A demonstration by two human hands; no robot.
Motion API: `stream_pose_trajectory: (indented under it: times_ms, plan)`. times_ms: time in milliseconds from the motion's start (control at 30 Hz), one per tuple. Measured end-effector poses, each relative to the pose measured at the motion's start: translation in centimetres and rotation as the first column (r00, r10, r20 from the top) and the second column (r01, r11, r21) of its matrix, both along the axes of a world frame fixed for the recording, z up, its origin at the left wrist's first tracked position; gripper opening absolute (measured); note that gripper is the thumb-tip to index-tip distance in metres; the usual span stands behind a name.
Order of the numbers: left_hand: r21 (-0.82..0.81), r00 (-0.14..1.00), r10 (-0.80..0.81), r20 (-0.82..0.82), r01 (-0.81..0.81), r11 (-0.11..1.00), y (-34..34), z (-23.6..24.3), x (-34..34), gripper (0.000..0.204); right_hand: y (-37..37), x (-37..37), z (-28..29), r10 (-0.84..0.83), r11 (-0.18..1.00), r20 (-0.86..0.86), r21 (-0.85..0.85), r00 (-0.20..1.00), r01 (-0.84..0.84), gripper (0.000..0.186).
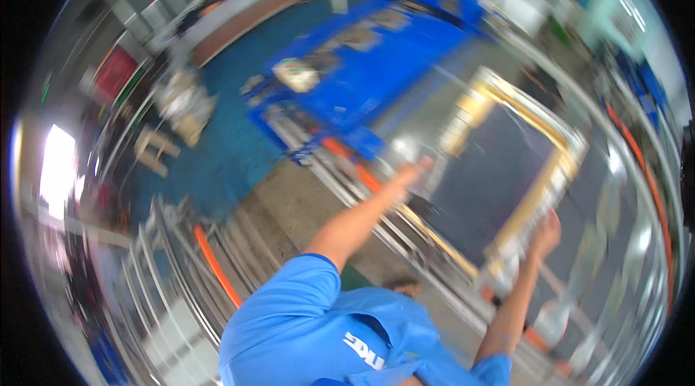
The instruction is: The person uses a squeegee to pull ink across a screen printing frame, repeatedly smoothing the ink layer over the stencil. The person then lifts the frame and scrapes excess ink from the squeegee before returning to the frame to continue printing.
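A rectangular printing screen [494, 162] with a dark mesh and a pale frame edged in yellowish tape lies tilted in front of me, over a metal-railed table. At its left side is my left hand [415, 173], fingers bent round the frame's edge and smeared by motion. My right hand [546, 235] is closed at the frame's right side, close to its near corner. Whitish tape or film shows by the left fingers, too blurred to make out. Both forearms in short blue sleeves reach forward from the lower edge.
Beyond the screen stands a large blue machine [384, 60] with a pale bundle [295, 75] on its corner. Metal rails with orange strips [217, 264] run along both sides. A small wooden stool [154, 149] and bagged material [182, 100] stand on the blue-green floor at left.
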State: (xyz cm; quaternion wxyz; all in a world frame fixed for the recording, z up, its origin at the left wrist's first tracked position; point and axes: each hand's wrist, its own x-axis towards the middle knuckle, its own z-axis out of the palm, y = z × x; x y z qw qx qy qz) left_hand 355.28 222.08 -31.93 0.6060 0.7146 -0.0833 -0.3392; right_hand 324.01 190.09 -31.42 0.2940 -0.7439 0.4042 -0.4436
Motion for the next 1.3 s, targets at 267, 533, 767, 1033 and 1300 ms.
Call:
stream_pose_trajectory:
  times_ms: [267, 533, 767, 1033, 1300]
  plan:
    - [-0.630, 0.984, -0.157, -0.080, 0.072, 0.773, 13.6, 16.5, -4.1, 0.065, 18.8, -0.9, 22.1, 0.131, 0.826, 0.546, 0.401, 0.827, -0.396, 0.057]
    - [-0.591, 0.939, 0.343, 0.040, -0.254, 0.765, 32.9, 22.5, -1.6, 0.086, 40.7, 19.7, 24.0, 0.584, 0.547, 0.532, 0.299, 0.613, -0.782, 0.052]
    - [-0.379, 0.738, 0.669, -0.087, -0.646, 0.663, 49.0, 17.9, 10.4, 0.105, 48.0, 38.4, 19.9, 0.636, 0.352, 0.561, 0.400, 0.529, -0.846, 0.049]
    - [-0.175, 0.467, 0.835, 0.292, -0.832, 0.526, 69.6, 19.0, 19.9, 0.118, 56.1, 59.0, 18.7, 0.725, 0.101, 0.600, 0.393, 0.338, -0.914, 0.046]
    - [0.231, 0.216, 0.878, 0.427, -0.965, 0.125, 86.9, 23.8, 24.4, 0.104, 77.9, 69.1, 17.7, 0.713, -0.361, 0.701, 0.363, -0.004, -0.859, 0.041]
